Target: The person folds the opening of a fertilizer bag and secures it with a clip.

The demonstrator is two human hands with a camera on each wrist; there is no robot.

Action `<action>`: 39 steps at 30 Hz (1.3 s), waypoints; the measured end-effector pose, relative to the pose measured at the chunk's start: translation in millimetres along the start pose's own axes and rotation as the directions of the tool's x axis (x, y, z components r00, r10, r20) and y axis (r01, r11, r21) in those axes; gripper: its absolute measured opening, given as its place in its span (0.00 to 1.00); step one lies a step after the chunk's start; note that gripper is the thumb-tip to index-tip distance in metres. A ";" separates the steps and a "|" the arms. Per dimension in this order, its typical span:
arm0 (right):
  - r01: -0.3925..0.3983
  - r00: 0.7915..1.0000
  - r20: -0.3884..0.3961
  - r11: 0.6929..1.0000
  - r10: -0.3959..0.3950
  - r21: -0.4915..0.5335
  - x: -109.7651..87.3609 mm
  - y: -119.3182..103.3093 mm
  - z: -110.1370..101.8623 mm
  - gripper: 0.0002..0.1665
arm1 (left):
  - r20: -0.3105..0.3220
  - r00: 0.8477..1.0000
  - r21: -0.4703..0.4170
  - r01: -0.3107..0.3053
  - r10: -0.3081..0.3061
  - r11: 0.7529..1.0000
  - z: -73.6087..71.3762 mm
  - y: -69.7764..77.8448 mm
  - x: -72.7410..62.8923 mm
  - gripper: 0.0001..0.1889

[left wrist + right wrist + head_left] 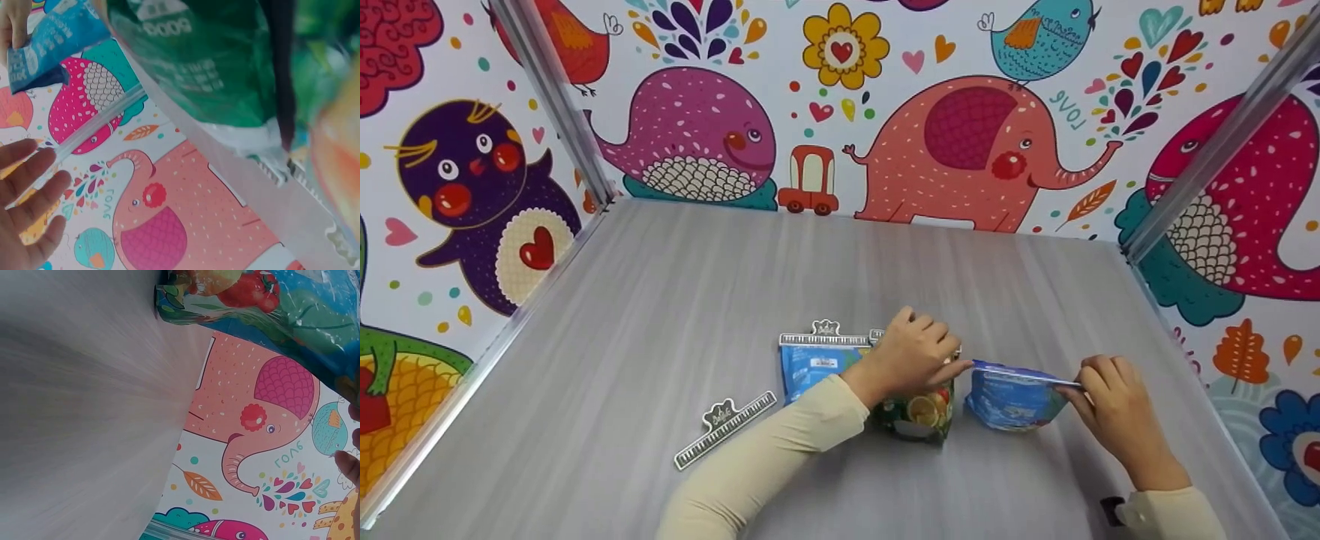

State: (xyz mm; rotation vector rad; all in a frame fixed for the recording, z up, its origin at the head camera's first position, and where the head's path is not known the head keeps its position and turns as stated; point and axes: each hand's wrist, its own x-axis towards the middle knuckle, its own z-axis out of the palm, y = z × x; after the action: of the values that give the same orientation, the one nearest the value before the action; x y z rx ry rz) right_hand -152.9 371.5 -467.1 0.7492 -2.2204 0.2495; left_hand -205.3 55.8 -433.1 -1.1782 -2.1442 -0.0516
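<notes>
My right hand pinches the top right corner of a blue bag, which hangs upright with its top edge pressed flat. The right wrist view shows pictured tomatoes on this blue bag. My left hand is over a green bag with pictured fruit, its thumb pointing at the blue bag's left end. In the left wrist view, its fingers are spread, apart from the bags. Left of the green bag stands another blue bag, with a piano-key clip along its top.
A loose piano-key clip lies on the grey table, left of the bags and near my left sleeve. Cartoon-printed walls enclose the back and sides, with clear strips at the corners.
</notes>
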 end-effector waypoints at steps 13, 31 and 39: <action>-0.001 1.000 0.003 1.000 0.001 0.017 0.2 -1.0 1.4 0.32 | 0.007 0.991 0.053 0.136 -0.137 0.989 -0.2 -19.4 -30.2 0.20; -0.009 1.000 -0.008 1.000 0.009 0.012 -0.8 -1.3 0.5 0.32 | -0.027 0.950 0.135 0.312 -0.312 0.940 -6.7 -45.6 -89.0 0.20; -0.019 1.000 -0.011 1.000 0.019 0.016 -0.9 -2.3 1.2 0.33 | -0.004 0.921 0.116 0.387 -0.389 0.915 -9.2 -50.7 -110.3 0.21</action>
State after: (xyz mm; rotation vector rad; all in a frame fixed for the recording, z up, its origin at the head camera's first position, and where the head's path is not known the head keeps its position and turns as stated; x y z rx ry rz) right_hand -151.7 369.5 -468.8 0.7337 -2.2188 0.2800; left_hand -199.3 -58.0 -476.0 -0.6753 -2.3352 -0.0910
